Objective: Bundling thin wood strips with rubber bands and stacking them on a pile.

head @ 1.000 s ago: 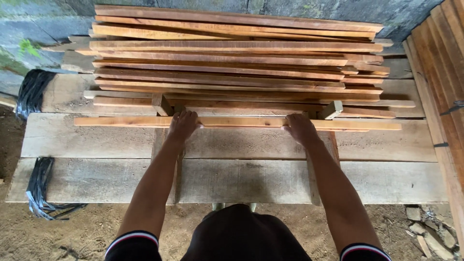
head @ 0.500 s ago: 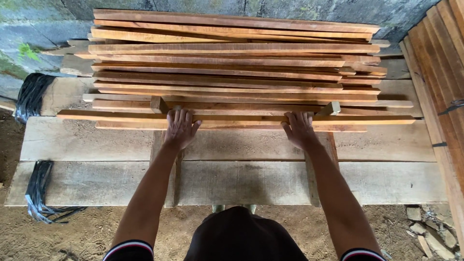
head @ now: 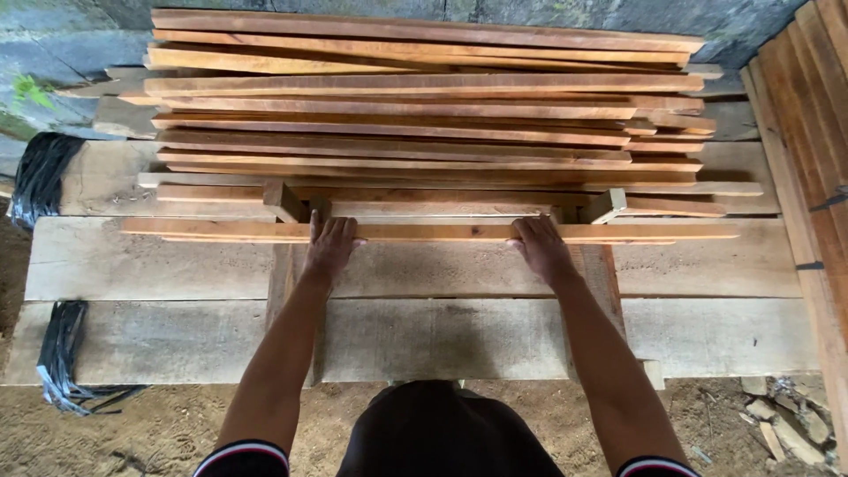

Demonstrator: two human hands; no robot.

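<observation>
Rough plank platform [head: 442, 340] under stacked slats [head: 424, 106]. Left hand [head: 329, 247] and right hand [head: 541, 249] lie flat, fingers spread, on front slat [head: 433, 231]: long, thin, stiff, likely light; hold spread wide.

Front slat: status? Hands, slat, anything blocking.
Left hand and right hand flat on the front slat, fingers over its top. Slat lies lengthwise on the grey plank, just before the slat stack. Nothing blocking.

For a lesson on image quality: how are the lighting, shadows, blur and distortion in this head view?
Head view: soft, even daylight, no glare; faint shadows under the left hand, right hand and slat; sharp throughout; slight wide-angle bowing at the edges.
</observation>
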